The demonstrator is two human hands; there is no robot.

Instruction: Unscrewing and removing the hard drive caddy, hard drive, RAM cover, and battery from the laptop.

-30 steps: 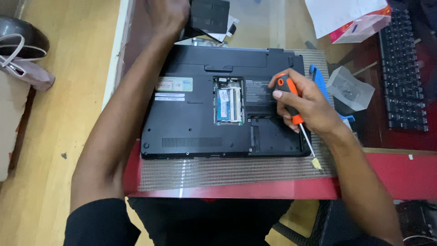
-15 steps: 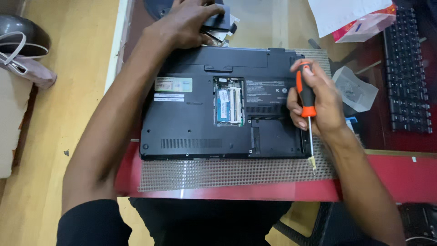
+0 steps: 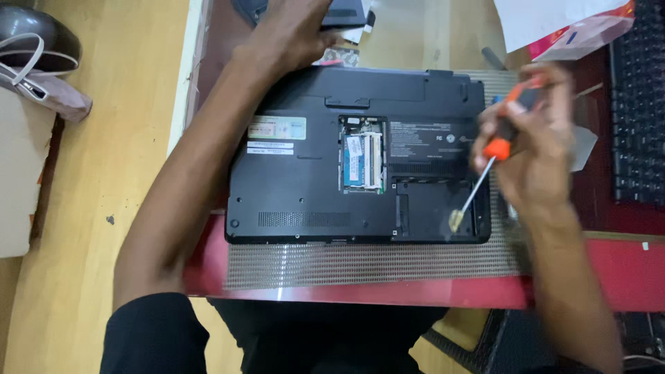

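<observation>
Gripping the orange-and-black handle of a screwdriver (image 3: pixel 495 163), the fingers of the right hand (image 3: pixel 533 149) are curled shut around it; the hand is blurred, so which finger lies where cannot be told. The thin metal shaft slants down and left from the handle, and its tip sits over the lower right corner of the laptop (image 3: pixel 312 180), at the open bay there.

The left hand (image 3: pixel 294 31) reaches past the laptop's far edge, fingers folded over a flat dark part (image 3: pixel 343 14) that lies just beyond it. How firmly it is pinched cannot be told, since the fingertips are hidden under the part.

The screwdriver looks light and stiff, with a slim shaft that would skate off a small screw head if tilted; the ribbed handle is the place to hold it, as it is held here. The laptop looks heavier and rigid, though its exposed inside is fragile; it is best taken by the outer edges of the case, away from the openings.

It is a black laptop lying upside down, bottom panel up, with pale labels left of centre, a vent grille along the near edge and an open middle compartment showing a blue-green memory module (image 3: pixel 361 163). It rests on a grey mesh mat (image 3: pixel 360 263) over a red table (image 3: pixel 623 270). To the laptop's right stands a black keyboard (image 3: pixel 637 118); beyond its far right corner lie white papers (image 3: pixel 547 17).
</observation>
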